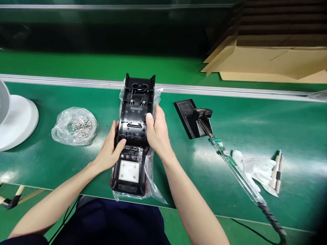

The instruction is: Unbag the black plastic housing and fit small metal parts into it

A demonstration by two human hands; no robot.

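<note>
A long black plastic housing [135, 102] lies open side up on a clear plastic bag [153, 185], lengthwise away from me on the green belt. A white square pad [129, 171] sits in its near end. My left hand [110, 149] grips the housing's left side at the middle, thumb resting on the inner parts. My right hand [157, 131] holds the right side, thumb over the rim.
A clear bag of small metal screws [76, 126] lies to the left, beside a white round base [17, 119]. To the right are a black holder with a cabled tool [198, 119], a white glove [255, 168], and flat cardboard [270, 59] beyond the rail.
</note>
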